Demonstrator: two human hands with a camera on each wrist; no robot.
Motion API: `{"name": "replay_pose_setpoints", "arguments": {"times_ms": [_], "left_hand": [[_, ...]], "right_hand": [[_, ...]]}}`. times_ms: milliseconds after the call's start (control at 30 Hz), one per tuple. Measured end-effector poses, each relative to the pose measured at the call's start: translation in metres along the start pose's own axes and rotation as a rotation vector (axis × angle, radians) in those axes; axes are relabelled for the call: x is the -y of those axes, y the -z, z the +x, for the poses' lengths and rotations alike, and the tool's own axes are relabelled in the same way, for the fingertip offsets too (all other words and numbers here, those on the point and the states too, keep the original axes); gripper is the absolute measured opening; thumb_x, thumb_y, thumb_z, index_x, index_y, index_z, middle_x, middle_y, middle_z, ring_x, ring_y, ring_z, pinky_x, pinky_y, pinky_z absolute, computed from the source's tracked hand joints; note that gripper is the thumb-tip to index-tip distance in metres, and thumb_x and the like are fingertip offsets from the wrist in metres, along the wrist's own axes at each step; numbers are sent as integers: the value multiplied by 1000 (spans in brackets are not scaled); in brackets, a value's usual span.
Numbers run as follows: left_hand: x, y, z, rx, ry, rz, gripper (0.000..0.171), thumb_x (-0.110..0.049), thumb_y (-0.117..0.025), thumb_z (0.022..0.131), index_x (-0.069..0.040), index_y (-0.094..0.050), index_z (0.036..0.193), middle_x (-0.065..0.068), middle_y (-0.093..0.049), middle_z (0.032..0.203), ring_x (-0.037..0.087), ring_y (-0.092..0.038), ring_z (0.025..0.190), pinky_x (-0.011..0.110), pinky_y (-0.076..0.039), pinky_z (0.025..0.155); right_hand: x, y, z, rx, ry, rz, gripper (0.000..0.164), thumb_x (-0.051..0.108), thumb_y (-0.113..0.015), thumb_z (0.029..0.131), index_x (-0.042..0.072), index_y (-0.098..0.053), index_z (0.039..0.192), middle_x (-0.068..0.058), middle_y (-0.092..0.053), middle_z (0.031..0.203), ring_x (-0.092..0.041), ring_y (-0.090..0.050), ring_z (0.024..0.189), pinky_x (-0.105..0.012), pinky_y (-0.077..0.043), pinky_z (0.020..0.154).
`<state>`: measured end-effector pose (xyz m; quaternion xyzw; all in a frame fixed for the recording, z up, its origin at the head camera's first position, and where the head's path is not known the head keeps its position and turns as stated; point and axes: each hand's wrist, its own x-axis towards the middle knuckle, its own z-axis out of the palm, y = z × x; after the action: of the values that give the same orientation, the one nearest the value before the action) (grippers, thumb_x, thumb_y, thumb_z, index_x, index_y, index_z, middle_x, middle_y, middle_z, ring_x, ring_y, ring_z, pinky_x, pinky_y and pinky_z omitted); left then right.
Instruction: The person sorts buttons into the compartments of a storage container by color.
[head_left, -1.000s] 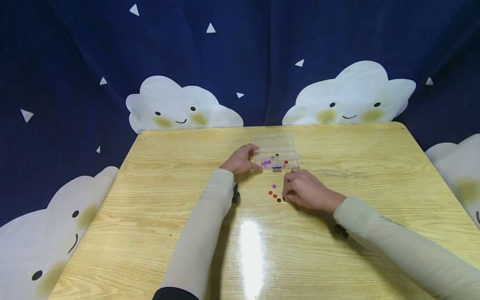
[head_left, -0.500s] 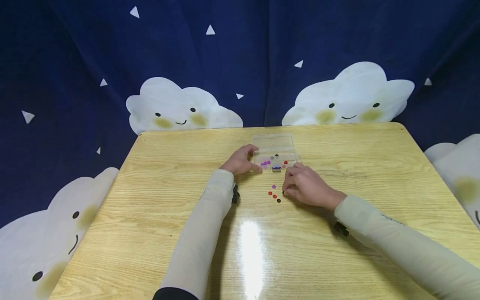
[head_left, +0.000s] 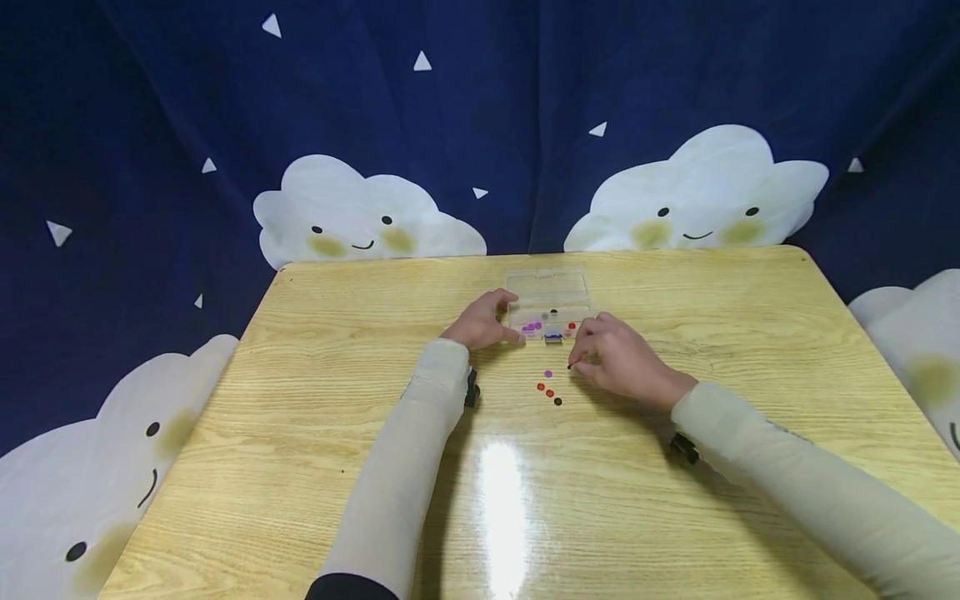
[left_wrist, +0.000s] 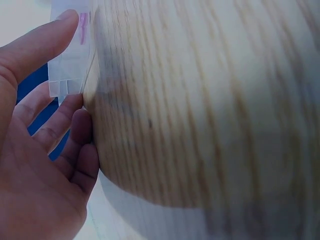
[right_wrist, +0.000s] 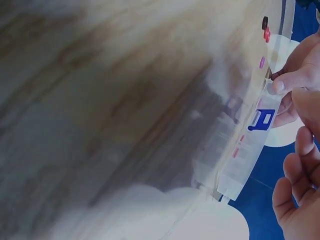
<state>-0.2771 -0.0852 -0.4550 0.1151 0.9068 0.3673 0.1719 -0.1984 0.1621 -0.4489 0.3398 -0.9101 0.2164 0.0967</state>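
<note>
A clear plastic box point(head_left: 549, 287) stands with its lid up near the table's far edge. Purple buttons point(head_left: 531, 326) lie at its left, a black button point(head_left: 553, 312) in the middle and a red button point(head_left: 572, 326) at the right. My left hand point(head_left: 483, 321) holds the box's left end between thumb and fingers. My right hand point(head_left: 618, 360), just in front of the box's right side, pinches a small dark button point(head_left: 570, 367) at its fingertips. On the table before the box lie a loose purple button point(head_left: 548, 374), two red buttons point(head_left: 545, 390) and a black button point(head_left: 558, 402).
A blue latch point(right_wrist: 262, 120) sits on the box's front wall. The light wooden table point(head_left: 300, 400) reaches back to a dark blue curtain point(head_left: 510, 125) printed with clouds. A bright glare patch lies on the tabletop in front of the buttons.
My right hand has lifted the dark button from beside the other black one and moved it away from me, towards the box. The left hand stays on the box.
</note>
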Motion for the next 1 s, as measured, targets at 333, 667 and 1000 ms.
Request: {"name": "replay_pose_setpoints", "arguments": {"times_ms": [333, 667, 1000], "left_hand": [[2, -1, -1, -8, 14, 9, 77, -24, -83, 80, -19, -45, 147, 9, -49, 145, 29, -47, 136, 44, -38, 116], [3, -1, 0, -3, 23, 4, 77, -25, -83, 81, -19, -45, 147, 8, -49, 145, 28, -46, 136, 44, -37, 117], [-1, -1, -1, -9, 20, 14, 77, -26, -84, 80, -19, -46, 146, 8, -49, 144, 28, -46, 135, 43, -37, 117]], "right_hand": [[-2, 16, 12, -5, -36, -24, 7, 8, -82, 78, 14, -78, 78, 1, -64, 85, -18, -51, 79, -33, -45, 71], [-9, 32, 30, -2, -78, -77, 3, 12, -80, 82, 9, -79, 81, -4, -65, 88, -23, -52, 81, -36, -45, 71], [-15, 40, 46, 7, -111, -121, 4, 13, -77, 85, 9, -79, 85, -8, -66, 90, -25, -52, 83, -37, -44, 72]]}}
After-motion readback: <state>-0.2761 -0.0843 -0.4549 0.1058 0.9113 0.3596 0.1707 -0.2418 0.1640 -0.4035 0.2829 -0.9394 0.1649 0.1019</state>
